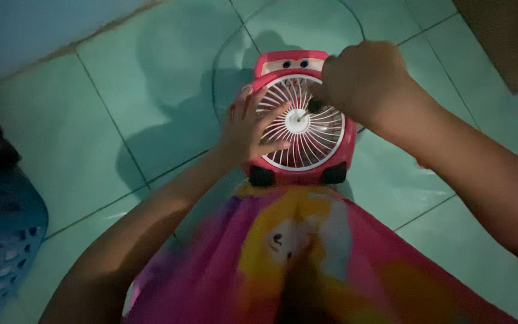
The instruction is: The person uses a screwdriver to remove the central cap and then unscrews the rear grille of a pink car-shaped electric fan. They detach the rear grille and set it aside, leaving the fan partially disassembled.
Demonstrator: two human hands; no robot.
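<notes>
Both hands are on the red toy fan [300,123]: left hand [248,133] spread flat on its white grille [325,141], right hand [364,78] closed around a screwdriver [308,109] at the hub, grille not yet off.

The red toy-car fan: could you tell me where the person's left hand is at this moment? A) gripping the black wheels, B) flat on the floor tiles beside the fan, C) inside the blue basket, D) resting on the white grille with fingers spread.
D: the left hand lies with spread fingers on the white grille of the red fan, while the right hand holds a slim tool at the grille's centre hub.
</notes>
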